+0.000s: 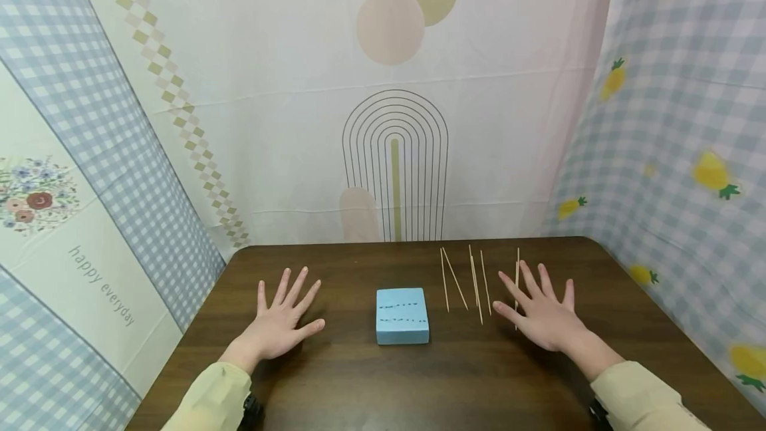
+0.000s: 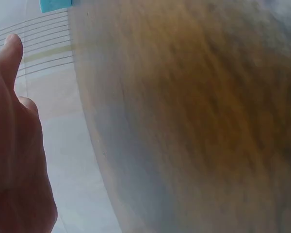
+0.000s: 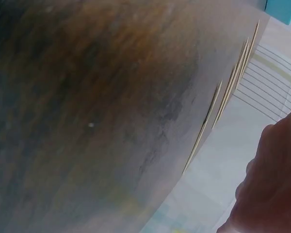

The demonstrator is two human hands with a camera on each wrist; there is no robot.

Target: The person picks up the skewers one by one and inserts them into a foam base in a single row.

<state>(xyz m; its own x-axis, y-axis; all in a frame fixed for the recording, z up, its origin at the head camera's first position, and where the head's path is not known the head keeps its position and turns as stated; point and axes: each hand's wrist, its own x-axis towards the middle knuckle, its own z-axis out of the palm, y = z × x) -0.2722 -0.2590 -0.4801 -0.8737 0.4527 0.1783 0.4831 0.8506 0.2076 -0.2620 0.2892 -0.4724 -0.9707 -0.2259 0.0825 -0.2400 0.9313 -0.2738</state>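
A light blue block (image 1: 402, 316) with two dotted rows of dark marks on top sits at mid-table. To its right lie several thin wooden skewers (image 1: 475, 285), pointing roughly toward the back edge. My left hand (image 1: 278, 326) is spread palm down to the left of the block, holding nothing. On the other side my right hand (image 1: 552, 318) is likewise spread, with its fingers overlapping the rightmost skewer (image 1: 517, 258) in the head view. In the right wrist view the skewers (image 3: 228, 92) lie beyond the hand, and a corner of the block (image 3: 281, 9) shows.
The dark wooden table (image 1: 359, 388) has rounded back corners. Behind it hangs a pale patterned cloth (image 1: 287, 151). Checked cloths close in the left side (image 1: 126, 105) and the right side (image 1: 670, 231). Cream sleeves (image 1: 212, 398) and dark wrist bands cover both wrists.
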